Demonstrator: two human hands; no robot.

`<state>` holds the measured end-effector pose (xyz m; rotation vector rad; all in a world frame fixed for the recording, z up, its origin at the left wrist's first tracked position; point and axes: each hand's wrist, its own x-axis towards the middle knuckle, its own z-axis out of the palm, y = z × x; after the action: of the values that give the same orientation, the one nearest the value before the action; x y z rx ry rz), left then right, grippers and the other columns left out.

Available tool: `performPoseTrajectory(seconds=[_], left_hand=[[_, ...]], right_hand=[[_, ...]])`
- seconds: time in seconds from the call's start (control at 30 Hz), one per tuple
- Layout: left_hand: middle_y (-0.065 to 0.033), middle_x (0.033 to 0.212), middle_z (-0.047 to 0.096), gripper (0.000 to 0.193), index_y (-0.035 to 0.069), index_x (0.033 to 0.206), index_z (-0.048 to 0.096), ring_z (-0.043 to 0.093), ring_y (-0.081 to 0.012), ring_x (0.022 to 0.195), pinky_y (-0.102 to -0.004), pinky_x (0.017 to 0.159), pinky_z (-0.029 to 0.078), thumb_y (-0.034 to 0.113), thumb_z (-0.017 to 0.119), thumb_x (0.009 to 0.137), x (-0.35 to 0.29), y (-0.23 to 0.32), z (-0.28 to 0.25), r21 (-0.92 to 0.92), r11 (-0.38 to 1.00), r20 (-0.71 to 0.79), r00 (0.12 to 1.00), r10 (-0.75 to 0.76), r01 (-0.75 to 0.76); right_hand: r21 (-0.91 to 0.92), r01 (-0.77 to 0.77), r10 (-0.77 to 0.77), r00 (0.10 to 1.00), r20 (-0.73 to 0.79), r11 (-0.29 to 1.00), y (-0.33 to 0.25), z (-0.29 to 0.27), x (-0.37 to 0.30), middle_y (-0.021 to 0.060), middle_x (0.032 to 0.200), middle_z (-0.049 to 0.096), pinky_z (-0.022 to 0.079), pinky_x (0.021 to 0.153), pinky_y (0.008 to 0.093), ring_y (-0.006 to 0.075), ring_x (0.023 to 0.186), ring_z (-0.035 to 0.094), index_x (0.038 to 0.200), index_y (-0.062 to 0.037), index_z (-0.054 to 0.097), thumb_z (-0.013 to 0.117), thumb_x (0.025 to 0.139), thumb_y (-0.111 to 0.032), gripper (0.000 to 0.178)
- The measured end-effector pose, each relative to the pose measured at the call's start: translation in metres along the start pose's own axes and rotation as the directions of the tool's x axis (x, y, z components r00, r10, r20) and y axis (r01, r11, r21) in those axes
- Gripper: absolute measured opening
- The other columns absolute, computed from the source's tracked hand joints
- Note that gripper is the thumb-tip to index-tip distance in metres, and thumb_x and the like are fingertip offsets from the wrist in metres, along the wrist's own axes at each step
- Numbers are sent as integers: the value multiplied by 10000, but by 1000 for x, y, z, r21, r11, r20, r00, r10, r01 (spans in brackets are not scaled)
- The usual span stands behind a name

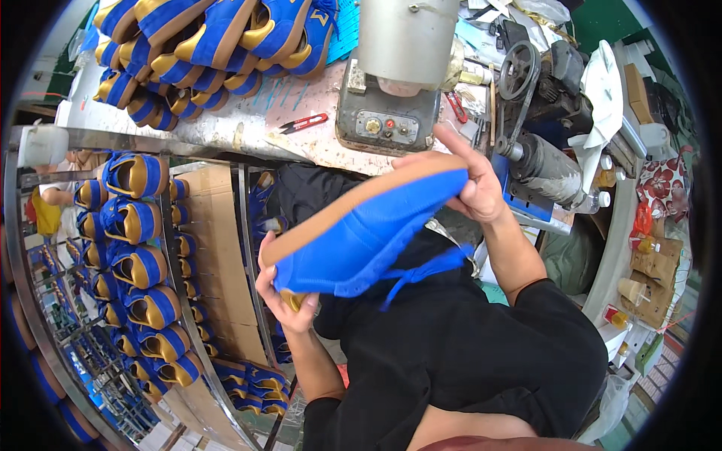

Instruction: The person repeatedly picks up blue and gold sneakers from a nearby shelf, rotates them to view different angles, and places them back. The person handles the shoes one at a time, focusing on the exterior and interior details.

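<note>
A blue shoe with a tan sole and dangling blue laces is held on its side in front of my body, its sole edge turned up toward the bench. My left hand grips one end, with a bit of gold trim showing by the fingers. At the other end, my right hand supports the shoe with its thumb, the fingers stretched along the sole. Just beyond the shoe stands a grey machine with a small control panel.
Many blue and gold shoes are piled on the bench at the far left. Red snips lie near the machine. A metal rack at left holds more shoes. A belt-driven motor sits at right, with bottles beside it.
</note>
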<state>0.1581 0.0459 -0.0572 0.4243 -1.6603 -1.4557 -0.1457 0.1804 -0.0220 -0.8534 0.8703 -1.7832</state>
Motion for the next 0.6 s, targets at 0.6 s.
performPoseTrajectory(seconds=[0.6], left_hand=[[-240, 1550, 213, 1010, 19, 1517, 168, 362, -328, 1383, -431, 1114, 341, 118, 757, 704, 49, 24, 33, -87, 995, 44, 998, -46, 50]], right_hand=[[-324, -37, -75, 942, -327, 945, -12, -12, -16, 250, 1285, 573, 266, 379, 131, 7, 617, 565, 1449, 11, 300, 538, 864, -683, 938]])
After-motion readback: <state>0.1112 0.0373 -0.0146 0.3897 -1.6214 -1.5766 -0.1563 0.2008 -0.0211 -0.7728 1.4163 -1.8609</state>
